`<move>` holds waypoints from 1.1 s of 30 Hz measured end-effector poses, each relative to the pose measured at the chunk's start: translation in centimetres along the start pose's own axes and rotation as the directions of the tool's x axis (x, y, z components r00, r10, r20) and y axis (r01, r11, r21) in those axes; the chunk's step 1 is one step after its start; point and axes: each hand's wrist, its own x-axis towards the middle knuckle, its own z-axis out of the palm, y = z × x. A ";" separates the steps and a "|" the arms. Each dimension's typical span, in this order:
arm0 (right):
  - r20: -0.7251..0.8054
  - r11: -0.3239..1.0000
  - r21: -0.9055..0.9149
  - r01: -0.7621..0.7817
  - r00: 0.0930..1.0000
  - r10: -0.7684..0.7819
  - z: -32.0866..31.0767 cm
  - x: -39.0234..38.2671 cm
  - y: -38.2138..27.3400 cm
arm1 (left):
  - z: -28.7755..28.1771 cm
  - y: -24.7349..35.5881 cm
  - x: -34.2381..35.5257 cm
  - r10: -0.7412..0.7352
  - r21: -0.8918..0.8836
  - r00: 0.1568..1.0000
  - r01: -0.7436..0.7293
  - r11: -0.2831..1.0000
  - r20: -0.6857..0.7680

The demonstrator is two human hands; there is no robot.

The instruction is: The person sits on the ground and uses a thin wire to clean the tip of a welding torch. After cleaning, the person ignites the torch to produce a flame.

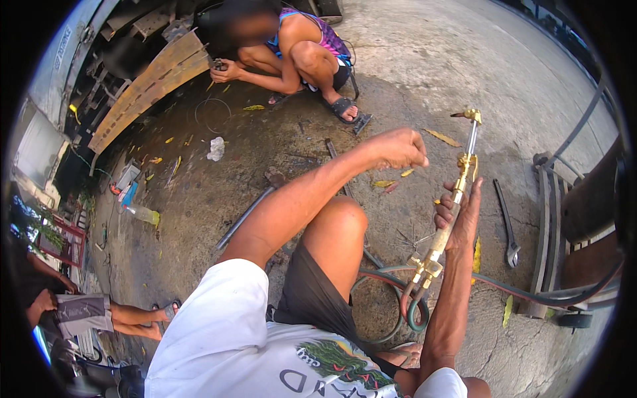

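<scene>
My right hand [459, 215] is wrapped round the handle of a brass and silver cutting torch [440, 242]. The torch stands nearly upright, its angled brass head at the top and its valves at the lower end. Red and green hoses [415, 315] loop from the valves down to the ground. My left hand [401, 149] is closed, fingers curled in, a little left of the torch's upper part and apart from it. Whatever lies inside those fingers, if anything, is hidden. My bent knee [342, 222] sits below the left forearm.
A person [312, 53] squats ahead beside a rusty curved steel beam [152, 86]. An adjustable wrench [508, 225] lies right, near a wheeled cart [549, 232]. A long-handled tool [247, 215], a plastic bottle [142, 213] and leaves lie left. Another person's legs [133, 315] show lower left.
</scene>
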 end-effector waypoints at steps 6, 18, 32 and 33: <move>0.112 0.960 0.255 0.120 0.982 -0.152 0.0 1.5 -3.3 | 9.4 4.9 -9.6 0.162 0.129 0.986 -0.165 0.978 0.040; 0.244 0.888 0.452 0.082 0.946 -0.211 -1.4 1.3 -6.8 | 14.0 5.7 -10.9 0.449 0.044 0.874 -0.449 0.892 -0.185; 0.081 0.906 0.355 0.231 0.958 -0.276 -0.6 0.9 -6.3 | 13.7 4.8 -10.6 0.367 0.111 0.922 -0.355 0.928 -0.122; 0.064 0.919 0.312 0.242 0.959 -0.274 -0.3 0.9 -6.2 | 13.6 4.8 -10.6 0.315 0.136 0.943 -0.300 0.944 -0.105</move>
